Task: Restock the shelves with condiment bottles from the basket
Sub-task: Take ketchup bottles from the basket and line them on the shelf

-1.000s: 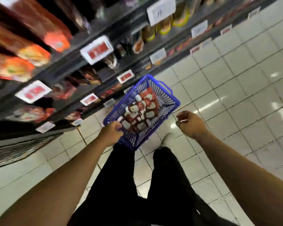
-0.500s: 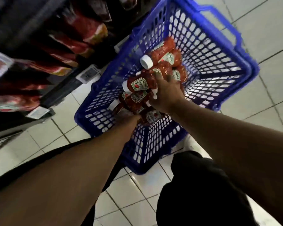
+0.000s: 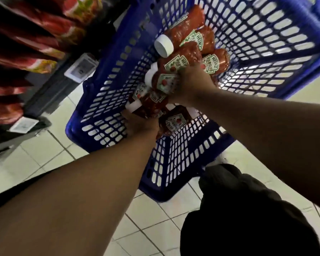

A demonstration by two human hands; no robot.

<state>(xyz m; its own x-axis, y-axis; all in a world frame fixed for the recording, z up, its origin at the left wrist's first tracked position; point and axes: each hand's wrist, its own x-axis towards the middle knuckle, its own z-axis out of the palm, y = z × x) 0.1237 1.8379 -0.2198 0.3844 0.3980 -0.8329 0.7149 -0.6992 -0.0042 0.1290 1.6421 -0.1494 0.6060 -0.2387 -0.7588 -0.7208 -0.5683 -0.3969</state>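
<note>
- Right hand (image 3: 191, 84) is down in the basket (image 3: 266, 58), fingers wrapped over a ketchup bottle (image 3: 163, 81) in the middle of the pile. Looks like a proper grip, though the fingertips are hidden behind the bottle.
- Left hand (image 3: 139, 124) is at the near end of the pile, under another bottle (image 3: 148, 102). Can't tell if it's gripping it or just propping it up, since the fingers are buried.
- Bottles are all lying on their sides, white caps mostly pointing left toward the shelf (image 3: 44, 93), stacked loose on each other. The top one (image 3: 181, 32) rests across the others at the far end.
- Basket sits on the tiled floor (image 3: 44, 159) right beside the shelf, so it's a short reach from one to the other.
- My guess: grabbing two at once to save trips. Pulling from the middle of a loose heap could roll the top ones, so a straight lift makes sense.
- Nothing from the basket is on the shelf that I can see; red packets (image 3: 26, 39) fill what's visible.
</note>
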